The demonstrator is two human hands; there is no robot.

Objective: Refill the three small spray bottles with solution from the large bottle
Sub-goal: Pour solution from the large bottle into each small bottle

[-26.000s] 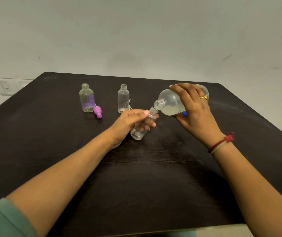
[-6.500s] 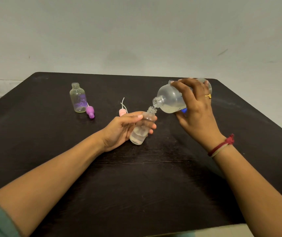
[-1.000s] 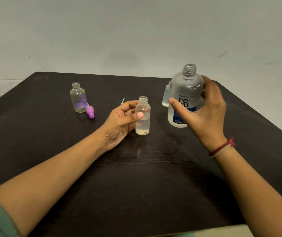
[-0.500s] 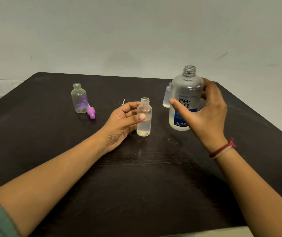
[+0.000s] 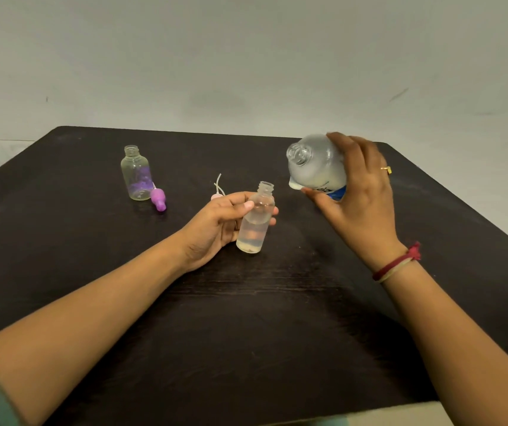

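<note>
Far to the left on the dark table point(image 5: 62, 272), an uncapped small bottle point(image 5: 136, 176) is standing upright with a purple tint showing near its base, well apart from both hands. Just beside it, on its right, a purple spray cap point(image 5: 158, 198) is lying on its side on the tabletop. Further right, a pink spray cap point(image 5: 216, 195) with its thin white dip tube pointing up and away is peeking out from behind the left hand point(image 5: 219, 224). That hand is wrapping its thumb and fingers around a second small spray bottle point(image 5: 255, 222), holding it off the table, open-necked and leaning slightly to the right, with clear liquid sitting up to about the middle of it. Up and to the right of that open neck, the large bottle point(image 5: 315, 166) is being gripped by the right hand point(image 5: 357, 195), fingers curling over its far side and thumb pressing under the blue label. The large bottle is tilting over with its open mouth pointing left and toward the camera, above the level of the small bottle's neck and apart from it, liquid pooling along its lower side. A gold ring point(image 5: 386, 170) is sitting on one finger of the right hand, and a red thread band point(image 5: 397, 262) is circling its wrist.
</note>
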